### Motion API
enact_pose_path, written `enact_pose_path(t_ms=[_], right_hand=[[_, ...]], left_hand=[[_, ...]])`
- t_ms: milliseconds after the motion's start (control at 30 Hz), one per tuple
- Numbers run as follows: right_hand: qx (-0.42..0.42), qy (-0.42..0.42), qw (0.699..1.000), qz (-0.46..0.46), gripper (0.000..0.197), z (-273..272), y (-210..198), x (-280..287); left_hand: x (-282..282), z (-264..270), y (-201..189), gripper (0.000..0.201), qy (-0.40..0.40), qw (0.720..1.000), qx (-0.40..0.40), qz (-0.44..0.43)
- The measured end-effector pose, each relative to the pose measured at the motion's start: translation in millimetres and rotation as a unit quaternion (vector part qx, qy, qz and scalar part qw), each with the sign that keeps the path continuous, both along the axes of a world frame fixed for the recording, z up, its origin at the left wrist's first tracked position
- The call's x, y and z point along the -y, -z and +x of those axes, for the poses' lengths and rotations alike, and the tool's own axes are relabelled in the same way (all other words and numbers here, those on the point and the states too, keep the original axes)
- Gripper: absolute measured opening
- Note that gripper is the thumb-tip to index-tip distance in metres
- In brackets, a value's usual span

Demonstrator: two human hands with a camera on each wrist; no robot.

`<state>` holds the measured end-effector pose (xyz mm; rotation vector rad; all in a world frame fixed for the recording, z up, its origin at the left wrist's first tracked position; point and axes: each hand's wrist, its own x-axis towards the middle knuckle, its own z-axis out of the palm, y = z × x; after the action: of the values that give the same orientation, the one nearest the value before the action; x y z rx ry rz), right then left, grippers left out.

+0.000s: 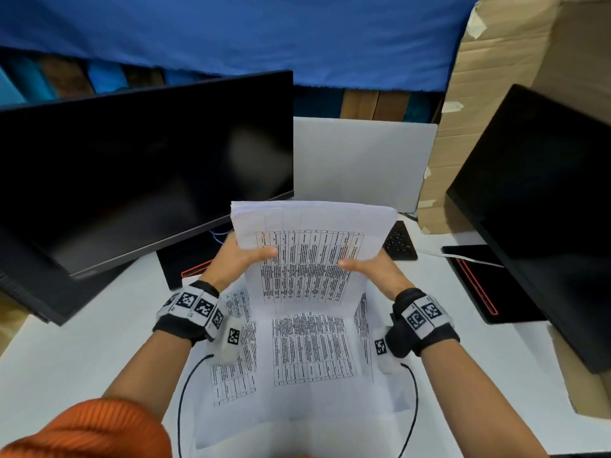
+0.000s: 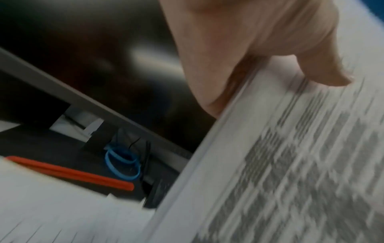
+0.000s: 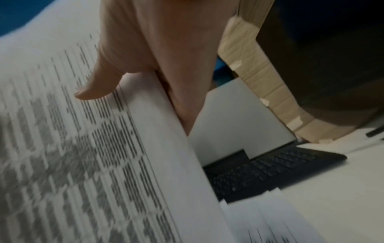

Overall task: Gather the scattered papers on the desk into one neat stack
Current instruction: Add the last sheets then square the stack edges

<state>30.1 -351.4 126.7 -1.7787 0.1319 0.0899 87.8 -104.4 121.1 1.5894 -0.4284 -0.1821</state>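
Left hand [image 1: 239, 259] and right hand [image 1: 370, 267] each clamp one side edge of a sheaf of papers [image 1: 310, 252], thumb laid across the printed front, the other fingers behind the sheets. The left wrist view shows the left thumb [image 2: 324, 70] pressing on the table print near the sheaf's edge; the right wrist view shows the same for the right thumb [image 3: 97, 87]. Sheaf is held upright above the white desk [image 1: 82, 352], its lower edge meeting more printed sheets [image 1: 307, 348] that lie flat on the desk under the wrists, fanned slightly out of line. Both wrists carry black bands with square coded markers. Behind the sheaf: a dark monitor [image 1: 142, 166] to the left, a white panel [image 1: 360, 160] centre, a black keyboard [image 1: 400, 241] just right of the sheaf. Further right: a second dark monitor [image 1: 542, 200] and a cardboard box [image 1: 496, 61]. A blue cable loop [image 2: 122, 162] sits under the left monitor.
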Motion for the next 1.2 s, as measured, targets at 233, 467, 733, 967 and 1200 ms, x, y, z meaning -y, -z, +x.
enact_pose_path(t_ms=[233, 467, 733, 967, 1200], right_hand=[[0.042, 0.074, 0.996, 0.037, 0.031, 0, -5, -5], [0.082, 0.076, 0.992, 0.065, 0.032, -2, -13, -2], [-0.020, 0.039, 0.999, 0.019, 0.045, 2, 23, -9], [0.031, 0.211, 0.976, 0.044, 0.022, -4, 19, 20], [-0.002, 0.315, 0.949, 0.021, 0.068, -13, 33, 53]], left_hand=[[4, -5, -8, 0.038, -0.036, 0.999, -0.008, -0.030], [-3, -8, -14, 0.046, -0.038, 0.996, 0.019, -0.074], [4, -7, 18, 0.031, -0.023, 0.997, -0.054, 0.058], [-47, 1, 79, 0.050, -0.203, 0.927, -0.163, 0.269], [-76, -34, 125, 0.092, -0.365, 0.762, -0.411, 0.342]])
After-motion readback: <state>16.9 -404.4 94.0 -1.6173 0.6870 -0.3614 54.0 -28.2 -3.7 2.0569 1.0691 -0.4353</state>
